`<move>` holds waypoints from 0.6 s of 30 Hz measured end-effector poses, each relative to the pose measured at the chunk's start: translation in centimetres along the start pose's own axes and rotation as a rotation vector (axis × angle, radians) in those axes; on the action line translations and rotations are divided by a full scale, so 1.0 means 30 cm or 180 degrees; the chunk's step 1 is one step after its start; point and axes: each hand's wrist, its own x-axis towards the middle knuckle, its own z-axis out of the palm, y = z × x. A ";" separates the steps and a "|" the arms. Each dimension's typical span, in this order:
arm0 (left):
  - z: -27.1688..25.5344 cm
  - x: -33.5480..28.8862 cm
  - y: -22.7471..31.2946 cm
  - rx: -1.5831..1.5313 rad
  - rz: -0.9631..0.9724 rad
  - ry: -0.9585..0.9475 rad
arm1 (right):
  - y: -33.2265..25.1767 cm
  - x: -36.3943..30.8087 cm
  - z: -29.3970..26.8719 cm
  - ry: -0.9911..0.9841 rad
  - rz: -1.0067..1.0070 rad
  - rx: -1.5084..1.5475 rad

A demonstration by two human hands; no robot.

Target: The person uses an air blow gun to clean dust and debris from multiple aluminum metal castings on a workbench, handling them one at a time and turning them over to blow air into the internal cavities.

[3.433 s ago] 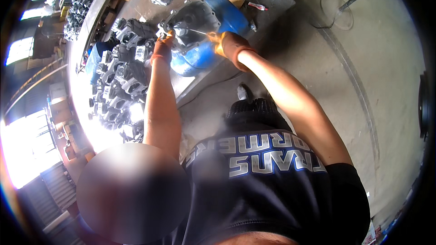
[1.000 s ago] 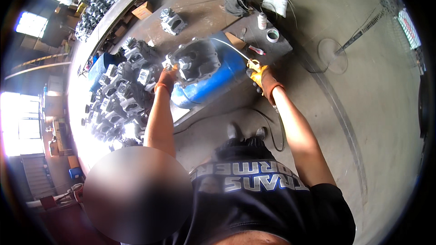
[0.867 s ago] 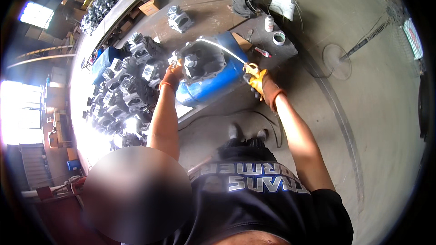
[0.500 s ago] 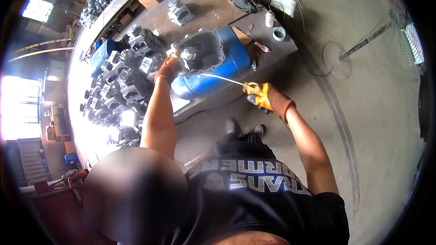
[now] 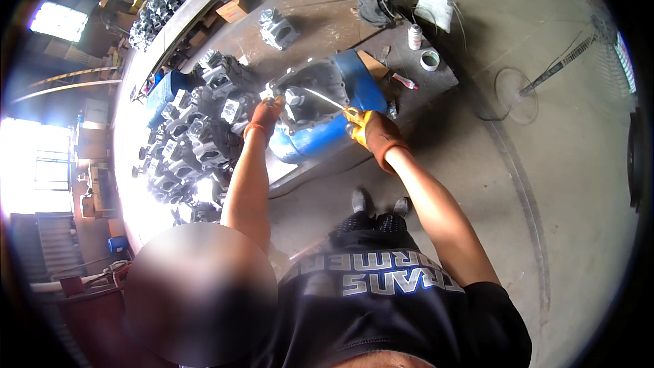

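Note:
A large hollow grey metal casting [image 5: 321, 83] lies on a blue drum [image 5: 368, 83] on the workbench. My left hand [image 5: 266, 115], in an orange-brown glove, is closed on the casting's left end. In my right hand [image 5: 375, 131], gloved in yellow and brown, is a long thin pale rod-shaped tool [image 5: 324, 98]. Its shaft points up and left over the casting's opening, and its tip is by the inner boss near my left hand. I cannot tell whether the tip touches the metal. The glove hides most of the tool's handle.
Many grey castings [image 5: 204, 133] are heaped left of the drum; a single casting [image 5: 276, 29] stands farther back. On the bench's right end are a spray can [image 5: 415, 37], a tape roll [image 5: 429, 60] and a red-and-white tube [image 5: 405, 81]. A caged fan [image 5: 516, 95] stands at right.
My right hand has moved left and up toward the casting, carrying the rod-shaped tool's shaft from the casting's near edge to over its opening. My left hand keeps its grip. The whole view has shifted slightly.

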 end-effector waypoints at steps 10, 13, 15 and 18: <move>-0.011 -0.046 0.057 -0.0535 -0.0098 -0.0188 | 0.271 -0.005 0.139 -0.0241 0.0772 0.1717; -0.012 -0.063 0.093 -0.0910 -0.0079 -0.0100 | 0.293 -0.075 0.117 -0.0253 0.0614 0.0684; -0.003 -0.057 0.060 -0.0870 -0.0039 -0.0095 | 0.253 -0.116 0.116 -0.0259 0.0358 -0.0176; 0.015 -0.025 -0.003 -0.0811 0.0094 -0.0092 | 0.036 -0.110 0.111 -0.0250 0.0889 -0.0815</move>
